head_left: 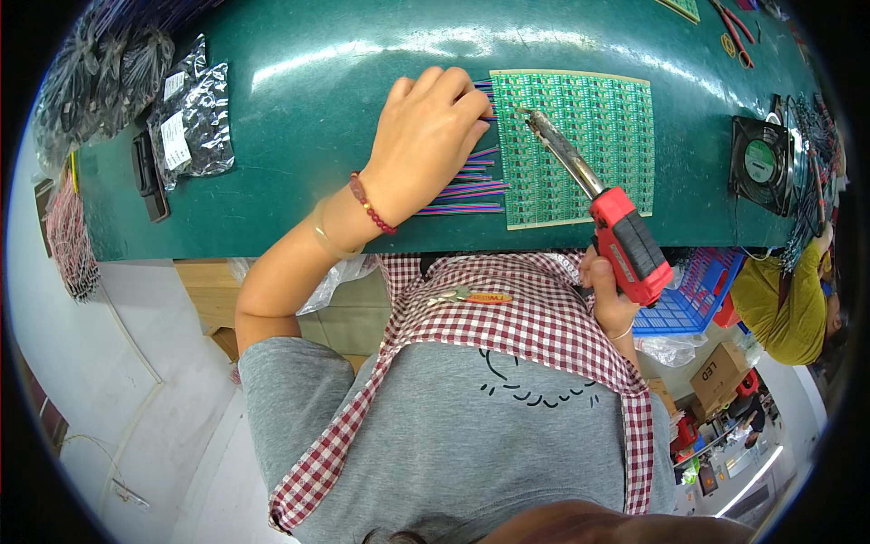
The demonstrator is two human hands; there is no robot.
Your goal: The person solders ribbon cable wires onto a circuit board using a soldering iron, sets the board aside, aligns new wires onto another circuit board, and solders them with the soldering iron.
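Note:
Over the left edge of a green circuit board panel [580,154], my left hand [430,131] is closed, its fingers curled and the fingertips pinched at thin wires. Its palm side is hidden, so how many wires it grips cannot be seen. Beneath and beside this hand lie several thin purple, blue and dark wires [471,190], their ends toward the panel's edge. My right hand [609,295] is wrapped around the handle of a red and black soldering gun [625,240]. The gun's metal barrel slants over the panel, its tip near the upper left rows, close to my left fingertips.
Black plastic bags [195,118] and a dark holder [149,177] lie at the left of the green table [317,127]. A black fan [761,163] stands at the right, near bundled wires. Red-handled pliers [736,32] lie far right. A blue crate [684,299] sits below the table edge; a co-worker's yellow sleeve [779,304] is beyond.

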